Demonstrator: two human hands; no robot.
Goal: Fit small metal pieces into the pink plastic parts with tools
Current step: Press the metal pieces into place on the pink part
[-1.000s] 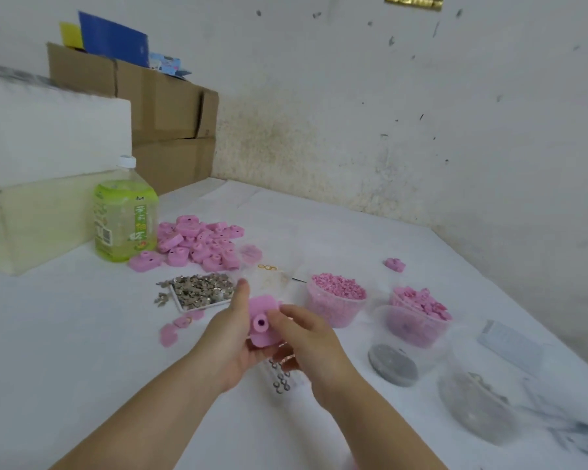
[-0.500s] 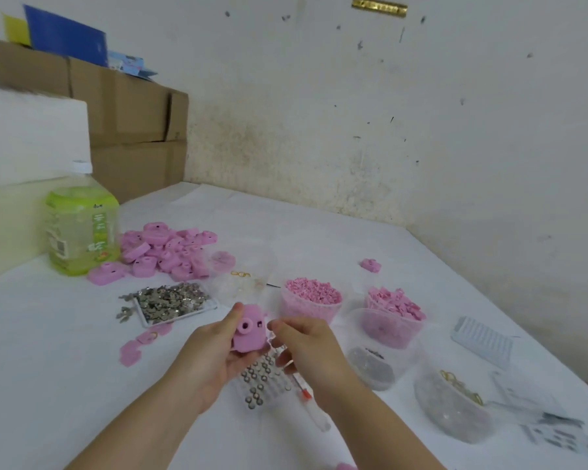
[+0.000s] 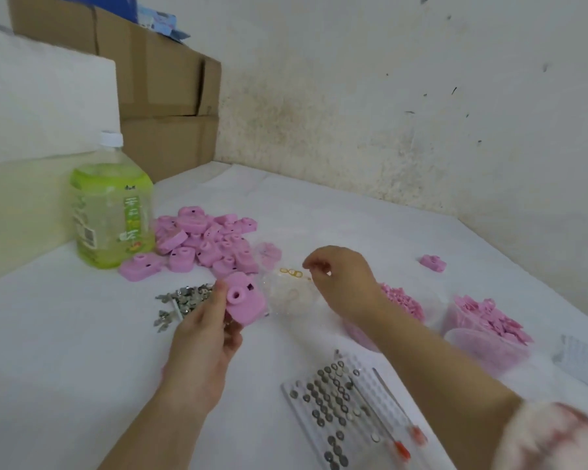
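My left hand (image 3: 201,337) grips a pink camera-shaped plastic part (image 3: 245,302) by its lower left, round hole facing me. My right hand (image 3: 342,281) hovers to the part's right with fingers curled, its fingertips just right of several small gold rings (image 3: 291,272) on a clear bag (image 3: 291,298). Whether it pinches anything is hidden. Small metal pieces (image 3: 184,300) lie heaped left of the held part. A white tray of round metal discs (image 3: 331,407) sits near me, with two red-tipped tools (image 3: 403,435) across it.
A pile of pink parts (image 3: 207,239) lies behind, beside a green bottle (image 3: 111,212). Two clear tubs of small pink bits (image 3: 403,305) (image 3: 489,322) stand on the right. One stray pink part (image 3: 433,262) lies farther back. Cardboard boxes (image 3: 163,83) fill the corner.
My right hand let go of the pink part and moved up and right, over the gold rings. The left hand keeps the part, now tilted. The camera view tipped downward.
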